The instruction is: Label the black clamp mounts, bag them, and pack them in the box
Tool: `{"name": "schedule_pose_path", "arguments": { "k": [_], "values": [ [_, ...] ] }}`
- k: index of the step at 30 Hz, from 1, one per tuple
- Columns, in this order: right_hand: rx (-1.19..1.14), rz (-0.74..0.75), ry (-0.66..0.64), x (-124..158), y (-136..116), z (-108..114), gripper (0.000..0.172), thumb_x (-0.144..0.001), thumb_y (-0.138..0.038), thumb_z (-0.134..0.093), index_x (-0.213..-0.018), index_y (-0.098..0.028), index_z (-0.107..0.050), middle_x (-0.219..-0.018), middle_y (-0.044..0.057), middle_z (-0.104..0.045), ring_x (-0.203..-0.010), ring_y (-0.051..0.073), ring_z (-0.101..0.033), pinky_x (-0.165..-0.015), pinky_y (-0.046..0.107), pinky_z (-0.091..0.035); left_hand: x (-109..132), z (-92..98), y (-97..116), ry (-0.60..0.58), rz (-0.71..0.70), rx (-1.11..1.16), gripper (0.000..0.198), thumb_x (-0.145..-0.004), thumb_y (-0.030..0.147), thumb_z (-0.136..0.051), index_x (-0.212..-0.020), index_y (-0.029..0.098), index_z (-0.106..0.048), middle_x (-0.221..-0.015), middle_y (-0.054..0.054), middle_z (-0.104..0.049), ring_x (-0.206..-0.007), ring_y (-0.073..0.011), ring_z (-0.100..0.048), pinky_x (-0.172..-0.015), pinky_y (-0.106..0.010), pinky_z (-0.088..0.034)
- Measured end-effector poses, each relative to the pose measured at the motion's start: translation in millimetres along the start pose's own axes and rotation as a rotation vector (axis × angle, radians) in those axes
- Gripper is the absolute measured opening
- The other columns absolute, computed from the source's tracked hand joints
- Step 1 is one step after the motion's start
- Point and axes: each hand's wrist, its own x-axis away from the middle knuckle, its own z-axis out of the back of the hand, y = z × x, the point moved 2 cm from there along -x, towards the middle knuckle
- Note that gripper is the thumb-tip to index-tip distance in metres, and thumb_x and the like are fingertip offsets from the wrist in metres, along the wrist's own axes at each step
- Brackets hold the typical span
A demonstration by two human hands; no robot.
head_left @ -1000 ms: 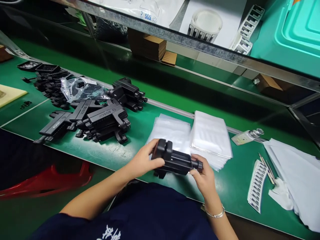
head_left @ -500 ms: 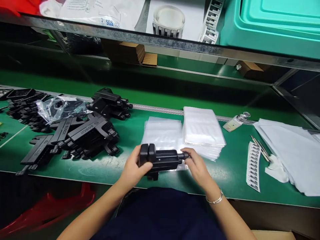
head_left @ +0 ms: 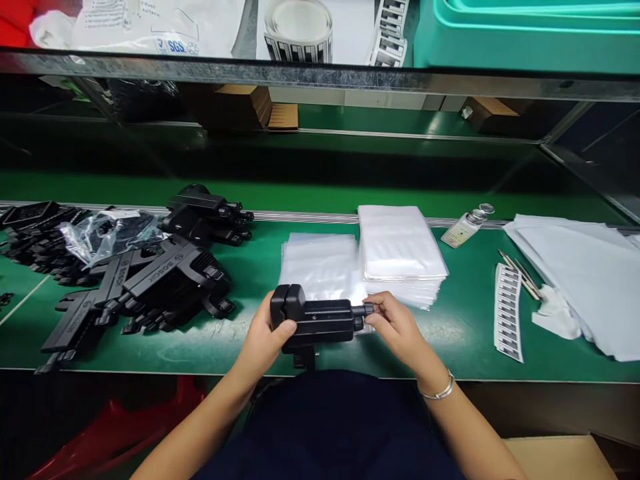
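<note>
Wore dark navy garment point(head_left: 335, 427), plain over the lap, near centre. Wore thin silver bangle point(head_left: 438, 391) round right wrist. Showed both forearms bare.

A single view comes from a camera worn on the person's head. It looks forward and steeply down across the green surface point(head_left: 465, 347) from its near edge. It sits close above the left hand point(head_left: 264, 337) and right hand point(head_left: 397, 327), whose black part point(head_left: 320, 321) fills the lower centre. A metal shelf rail point(head_left: 320, 77) crosses the far top.
</note>
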Motion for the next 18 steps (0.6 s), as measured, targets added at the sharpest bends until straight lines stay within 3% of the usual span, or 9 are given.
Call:
{"name": "schedule_pose_path", "arguments": {
  "k": [4,9,13,18],
  "values": [
    [-0.058,-0.042,0.001,-1.6,5.6,-1.5,0.033,-0.099,-0.044,-0.037,-0.084,-0.02,-0.055,-0.067,-0.001,-0.056,-0.062,0.014,-0.054,-0.059,0.027,-0.043,1.1,-2.4,6.0,-0.007,-0.033,-0.063,0.06,-0.065,0.056,-0.076,-0.109,0.018,-0.06,-0.096,-0.006,-0.064,-0.089,-0.0244,-0.061,-0.078,-0.032,-0.049],
    [0.029,0.038,0.056,1.5,3.1,-0.8,0.028,-0.093,-0.042,-0.052,-0.112,-0.021,-0.056,-0.092,0.005,-0.064,-0.081,0.019,-0.061,-0.07,0.03,-0.05,-2.5,-8.5,1.1,0.024,0.096,0.107,0.059,-0.07,0.06,-0.071,-0.109,0.017,-0.061,-0.097,-0.006,-0.065,-0.09,-0.0227,-0.061,-0.078,-0.031,-0.049],
    [0.083,0.049,0.076,3.7,2.2,3.0,0.025,-0.093,-0.04,-0.052,-0.108,-0.021,-0.058,-0.087,0.004,-0.063,-0.078,0.018,-0.06,-0.071,0.03,-0.05,-2.8,-13.5,2.6,0.011,0.107,0.165,0.065,-0.067,0.063,-0.073,-0.111,0.016,-0.061,-0.1,-0.008,-0.066,-0.093,-0.0242,-0.062,-0.081,-0.032,-0.05],
    [-0.087,-0.03,0.089,-1.4,10.6,-3.0,0.039,-0.088,-0.053,-0.057,-0.107,-0.019,-0.06,-0.086,0.004,-0.063,-0.079,0.019,-0.06,-0.071,0.03,-0.048,-4.9,-19.9,3.7,0.018,0.145,0.28,0.058,-0.078,0.062,-0.064,-0.113,0.016,-0.06,-0.108,-0.01,-0.067,-0.104,-0.0264,-0.062,-0.09,-0.036,-0.05]
  ]
}}
